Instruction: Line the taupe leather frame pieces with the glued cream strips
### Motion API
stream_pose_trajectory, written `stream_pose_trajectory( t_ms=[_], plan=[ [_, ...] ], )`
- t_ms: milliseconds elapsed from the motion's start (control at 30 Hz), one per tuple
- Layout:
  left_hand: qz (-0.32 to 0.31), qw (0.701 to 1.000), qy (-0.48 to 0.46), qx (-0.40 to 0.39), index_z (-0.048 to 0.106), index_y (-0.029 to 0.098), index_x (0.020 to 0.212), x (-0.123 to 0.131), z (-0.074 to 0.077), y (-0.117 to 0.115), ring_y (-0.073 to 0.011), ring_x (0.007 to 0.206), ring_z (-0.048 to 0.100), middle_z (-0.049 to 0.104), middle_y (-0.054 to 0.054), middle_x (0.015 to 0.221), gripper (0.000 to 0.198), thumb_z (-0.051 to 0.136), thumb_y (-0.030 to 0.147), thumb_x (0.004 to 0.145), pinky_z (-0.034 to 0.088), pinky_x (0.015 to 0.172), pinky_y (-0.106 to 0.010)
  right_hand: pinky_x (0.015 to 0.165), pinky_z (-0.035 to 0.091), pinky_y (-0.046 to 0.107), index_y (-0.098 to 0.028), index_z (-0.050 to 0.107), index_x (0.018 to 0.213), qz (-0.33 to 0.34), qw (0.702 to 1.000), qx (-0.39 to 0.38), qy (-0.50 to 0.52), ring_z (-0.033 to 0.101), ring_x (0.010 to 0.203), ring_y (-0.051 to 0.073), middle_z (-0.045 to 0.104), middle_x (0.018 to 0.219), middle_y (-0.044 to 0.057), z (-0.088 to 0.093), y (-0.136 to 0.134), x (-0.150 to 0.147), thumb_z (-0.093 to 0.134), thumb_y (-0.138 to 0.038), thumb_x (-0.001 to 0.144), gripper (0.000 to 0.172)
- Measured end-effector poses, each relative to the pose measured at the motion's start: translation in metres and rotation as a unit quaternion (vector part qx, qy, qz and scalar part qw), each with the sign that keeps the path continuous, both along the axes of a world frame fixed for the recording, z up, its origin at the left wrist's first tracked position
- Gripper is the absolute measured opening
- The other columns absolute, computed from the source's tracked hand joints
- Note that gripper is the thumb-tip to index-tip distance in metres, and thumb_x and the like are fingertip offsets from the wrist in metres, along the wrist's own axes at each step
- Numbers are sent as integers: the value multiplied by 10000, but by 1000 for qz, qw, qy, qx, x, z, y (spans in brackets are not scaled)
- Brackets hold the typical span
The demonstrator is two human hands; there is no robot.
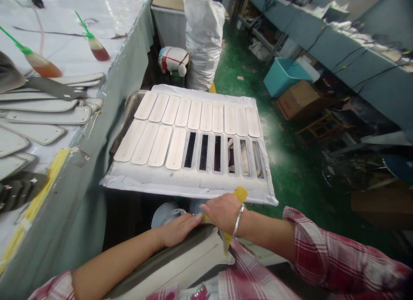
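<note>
Since both hands sit close together on the work, we record the left hand [179, 230] lying flat on a long cream padded panel [171, 265] and the right hand [222, 213] over a narrow yellow strip [240, 194] at its end, grip unconfirmed. We judge that a loose hold could let the strip slip, and careless swinging could strike the white slotted rack [193, 184] just ahead.

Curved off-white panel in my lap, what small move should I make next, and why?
Probably slide the flat yellow plastic tool a little along the curved off-white panel: your right hand seems to grip the tool against the panel's edge, while your left hand lies flat on the panel, steadying it.
</note>
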State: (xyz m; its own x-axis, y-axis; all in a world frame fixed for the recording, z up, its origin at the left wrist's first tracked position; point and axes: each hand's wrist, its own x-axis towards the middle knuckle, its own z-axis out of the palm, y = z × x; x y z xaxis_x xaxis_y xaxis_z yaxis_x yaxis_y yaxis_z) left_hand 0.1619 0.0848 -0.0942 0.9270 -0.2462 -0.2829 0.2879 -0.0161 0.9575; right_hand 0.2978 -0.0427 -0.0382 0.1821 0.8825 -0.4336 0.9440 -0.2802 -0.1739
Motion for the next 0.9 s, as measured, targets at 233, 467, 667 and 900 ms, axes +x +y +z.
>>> stream_pose_trajectory(
  t_ms=[233,467,667,900],
  plan=[
    [-3,999,25,33,465,131,697,-4,-4,-3,-188,673,429,430,-48,685,603,200,633,898,387,678,-265,557,359,343,-173,577,781,17,1000,17,-16,584,706,234,611,761,37,1,-3,-4,198,-381,962,469],
    [-31,999,13,-11,479,129,752,-4,0,-2,-195,754,469,488,-48,765,529,219,564,905,391,767,-268,549,311,330,-170,577,768,41,998,50,-9,581,707,215,606,745,30,-2,-9,-8,199,-394,964,481],
    [-64,997,13,-48,530,113,794,-2,0,0,-199,782,476,515,-48,809,486,272,503,924,383,776,-260,568,329,327,-159,582,777,61,998,18,8,583,733,218,613,781,39,3,-9,-8,216,-395,960,472],
    [-80,990,18,-114,560,132,1019,-1,6,1,-211,937,487,541,-32,985,443,350,514,939,354,877,-240,549,342,317,-175,585,798,101,995,-3,22,586,726,227,613,781,25,3,-8,-3,239,-382,951,432]
  ],
)
